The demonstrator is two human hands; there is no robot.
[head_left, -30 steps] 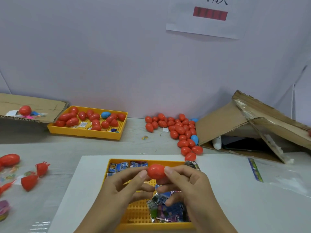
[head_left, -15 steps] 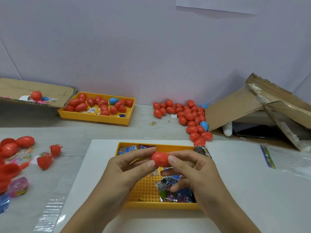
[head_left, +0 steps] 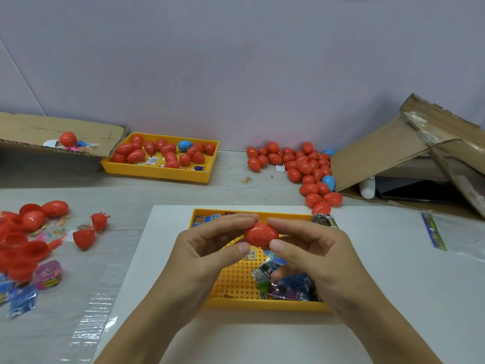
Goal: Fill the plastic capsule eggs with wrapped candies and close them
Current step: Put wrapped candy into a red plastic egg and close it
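A closed red capsule egg (head_left: 261,234) is held above the near yellow tray (head_left: 265,303). My left hand (head_left: 207,256) pinches its left end between thumb and fingers. My right hand (head_left: 319,254) pinches its right end the same way. Wrapped candies (head_left: 284,282) lie in the tray's right half under my right hand, and a few more wrapped candies (head_left: 207,219) sit at its far left corner. The tray rests on a white sheet (head_left: 393,271).
A heap of closed red and blue eggs (head_left: 301,166) lies at the back right beside a collapsed cardboard box (head_left: 409,151). A far yellow tray (head_left: 157,173) holds more eggs. Open red egg halves (head_left: 23,232) and candy packets (head_left: 48,275) are at the left.
Both hands have kept hold of the red egg, which has turned slightly between the fingers. The camera has tilted down, so the table sits higher in view.
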